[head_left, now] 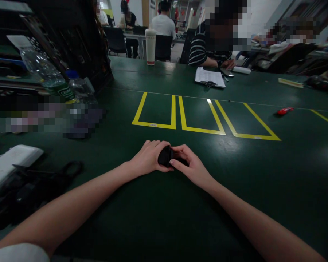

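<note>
Between my two hands is a small black object (164, 157), rounded on its left side with a flat edge on its right; its exact kind does not show. My left hand (151, 154) wraps around it from the left, fingers curled over the far side. From the right, my right hand (190, 163) pinches its flat edge between thumb and fingers. Both hands are low over the dark green table (158, 211), just in front of the yellow tape outlines (153, 126).
At left stand plastic bottles (82, 87), a white box-like device (13, 160) and black cables (30, 193). A tall cup (150, 47), a clipboard (210, 77) and a red object (285, 111) lie farther off. A person in a striped shirt (198, 47) sits across.
</note>
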Action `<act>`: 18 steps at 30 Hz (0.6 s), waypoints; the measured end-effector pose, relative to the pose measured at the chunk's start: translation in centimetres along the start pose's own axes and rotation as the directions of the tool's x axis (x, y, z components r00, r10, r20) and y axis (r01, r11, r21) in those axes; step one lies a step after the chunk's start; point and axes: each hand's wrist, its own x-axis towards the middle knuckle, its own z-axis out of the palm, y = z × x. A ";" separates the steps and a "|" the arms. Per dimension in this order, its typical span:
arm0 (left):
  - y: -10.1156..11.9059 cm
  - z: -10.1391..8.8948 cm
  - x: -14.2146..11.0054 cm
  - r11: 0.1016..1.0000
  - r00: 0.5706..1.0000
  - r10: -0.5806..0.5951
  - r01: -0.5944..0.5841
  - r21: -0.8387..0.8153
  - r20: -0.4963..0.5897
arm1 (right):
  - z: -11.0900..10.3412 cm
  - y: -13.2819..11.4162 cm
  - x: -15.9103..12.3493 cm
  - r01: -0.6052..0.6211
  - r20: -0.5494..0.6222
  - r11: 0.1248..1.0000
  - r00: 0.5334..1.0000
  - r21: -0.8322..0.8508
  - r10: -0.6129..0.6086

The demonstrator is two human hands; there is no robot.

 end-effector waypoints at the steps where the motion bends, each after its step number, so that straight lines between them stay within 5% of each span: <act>1: 0.0 0.0 0.0 1.000 1.000 0.000 0.000 -0.002 0.002 | 0.0 0.0 0.0 0.017 0.008 1.000 1.000 0.001 -0.017; 10: -0.1 -0.2 0.0 1.000 1.000 0.007 -0.007 -0.011 0.021 | 0.3 0.3 0.3 -0.001 -0.069 1.000 0.998 0.025 0.002; 18: -0.3 0.2 0.2 1.000 1.000 0.012 -0.012 -0.005 0.008 | 0.1 0.1 -0.1 0.048 -0.005 0.999 0.999 0.004 -0.048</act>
